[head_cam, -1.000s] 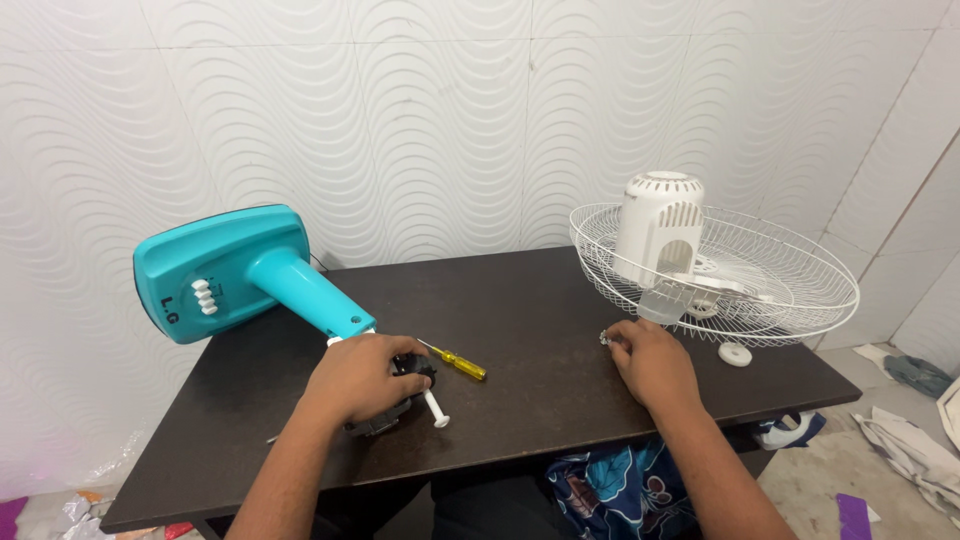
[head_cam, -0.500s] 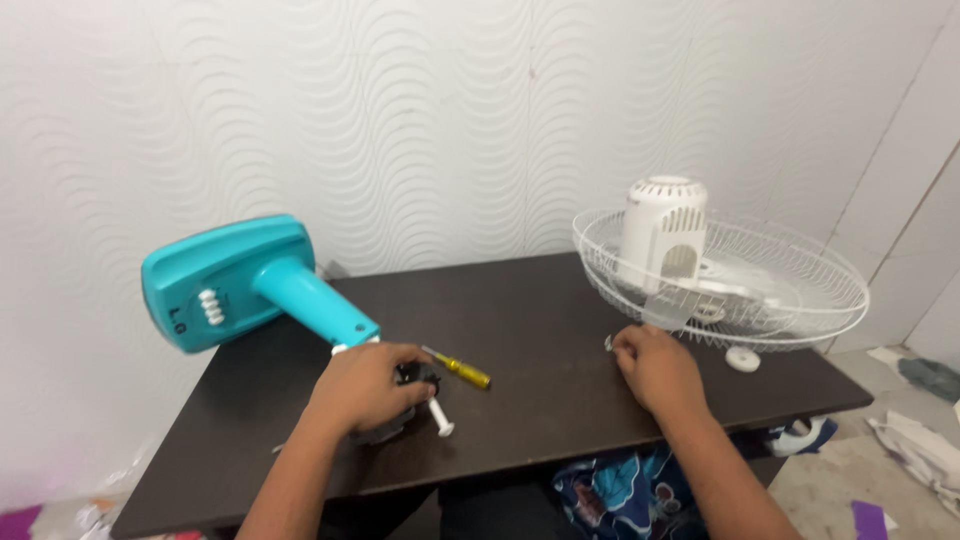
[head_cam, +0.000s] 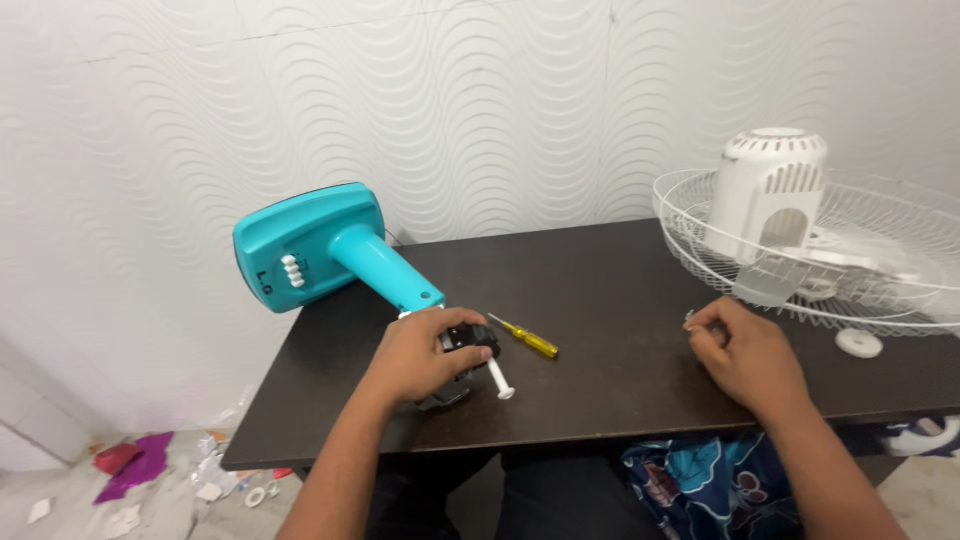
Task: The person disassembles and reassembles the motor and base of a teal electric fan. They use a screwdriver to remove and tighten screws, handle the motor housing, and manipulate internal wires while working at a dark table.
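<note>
Dark brown wood made up the desk (head_cam: 610, 290), which stood against a white wall with a wavy relief. The landmark on it was the black motor part (head_cam: 462, 350), lying near the front edge, left of the desk's middle. The left hand (head_cam: 425, 352) lay over that part with the fingers curled down around it, closed on it from above, so most of the part was hidden. A short white shaft (head_cam: 500, 380) stuck out of the part toward the front right, ending in a small round tip. Just to the right of the motor part, and slightly farther back, lay a small screwdriver (head_cam: 528, 338) with a yellow handle, not touched by either hand. Behind and to the left of the part, a teal fan base (head_cam: 310, 245) lay on its side, its neck pointing down toward the left hand and ending just beside it.

Well to the right of the motor part, the right hand (head_cam: 745, 355) rested on the desk in a loose fist, fingers curled in; something tiny seemed pinched at the fingertips, but what it was could not be told. Beyond that hand sat a white wire fan guard (head_cam: 900, 270) with a white motor housing (head_cam: 768, 190) standing in it, and a small white cap (head_cam: 859, 343) lay at the guard's near rim.
</note>
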